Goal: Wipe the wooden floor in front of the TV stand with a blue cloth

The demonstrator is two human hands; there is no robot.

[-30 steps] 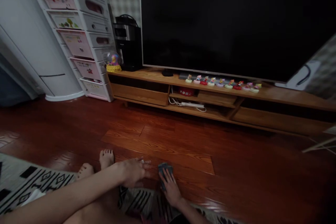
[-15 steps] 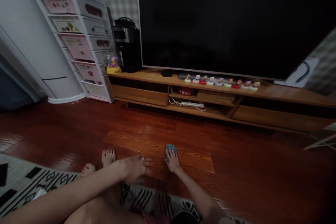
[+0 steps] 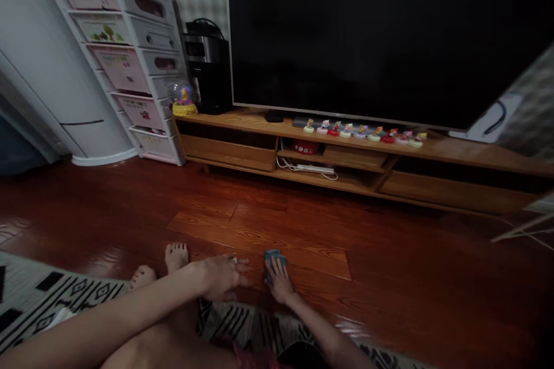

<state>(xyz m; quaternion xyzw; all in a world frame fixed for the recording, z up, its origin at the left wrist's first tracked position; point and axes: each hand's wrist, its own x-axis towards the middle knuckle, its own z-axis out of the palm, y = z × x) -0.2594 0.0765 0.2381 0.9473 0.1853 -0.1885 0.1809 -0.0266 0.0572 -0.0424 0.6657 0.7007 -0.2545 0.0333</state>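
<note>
A small folded blue cloth (image 3: 273, 255) lies on the reddish wooden floor (image 3: 303, 230). My right hand (image 3: 279, 283) rests flat on it, palm down with the fingers spread, and hides much of it. To the left, my left hand (image 3: 223, 278) hovers near the floor beside my leg, its fingers apart and slightly blurred, a ring on one of them. Nothing shows in the left hand.
My bare feet (image 3: 176, 256) are left of my hands, by a patterned rug (image 3: 52, 288). Ahead stands a low wooden TV cabinet (image 3: 234, 153) with several small figurines (image 3: 361, 131) and a large television (image 3: 346, 34). A drawer tower (image 3: 151, 63) stands left.
My right hand and the blue cloth under it have slid a little toward me and to the left. The left hand has hardly moved. The view has tilted slightly.
</note>
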